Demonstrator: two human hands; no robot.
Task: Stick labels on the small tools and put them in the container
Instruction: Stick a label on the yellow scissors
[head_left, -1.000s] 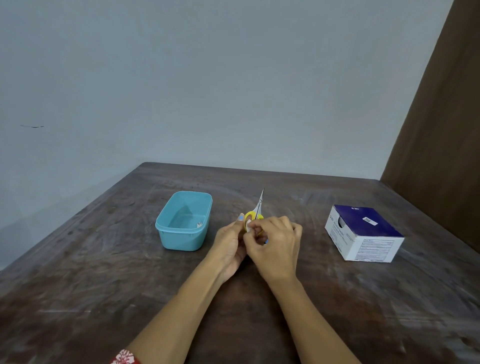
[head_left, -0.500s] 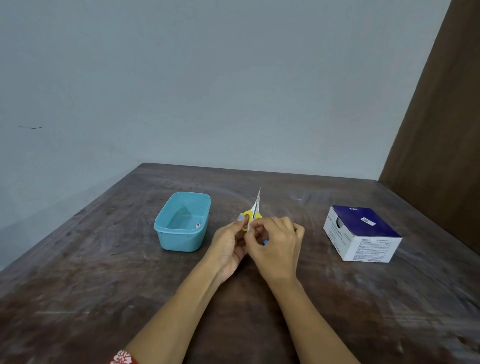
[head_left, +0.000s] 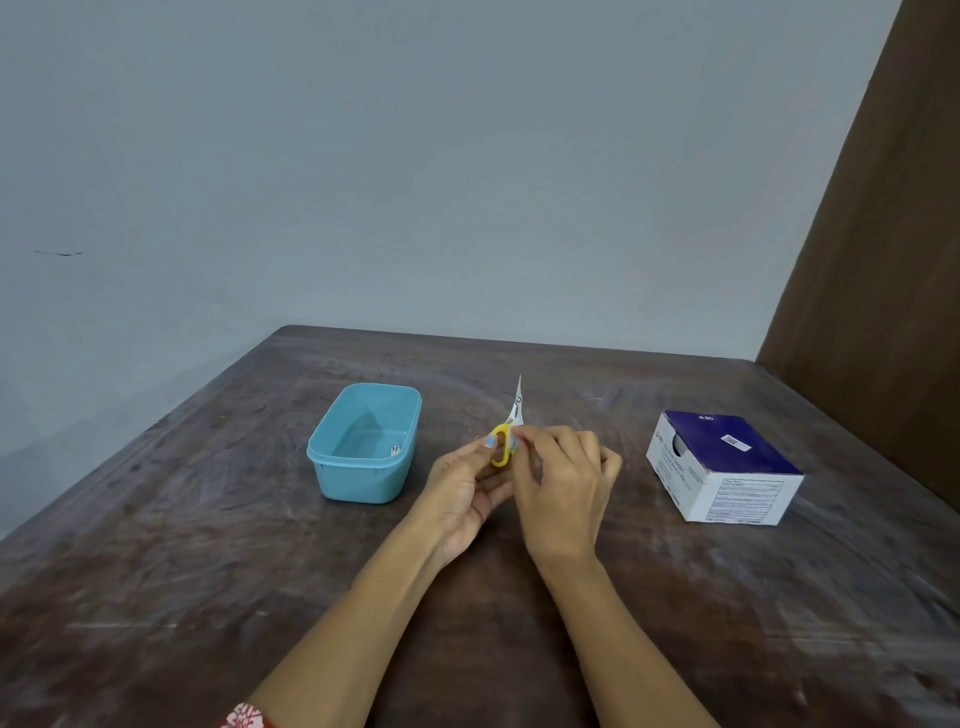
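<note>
Small scissors (head_left: 508, 431) with yellow handles and thin metal blades point up and away from me at the middle of the table. My left hand (head_left: 462, 483) grips the yellow handle from the left. My right hand (head_left: 563, 483) pinches the same handle from the right, fingertips pressed near the pivot; any label under them is hidden. A light blue plastic container (head_left: 332, 467) stands open to the left of my hands, with a small metal tool (head_left: 395, 449) lying in its near right corner.
A blue and white cardboard box (head_left: 727, 467) sits on the right of the dark wooden table (head_left: 208, 597). A grey wall runs behind, and a brown panel (head_left: 883, 260) rises at the right.
The scissors have stayed between my hands with blades up. My right fingers have shifted up along the yellow handle towards the pivot. Container and box have not moved.
</note>
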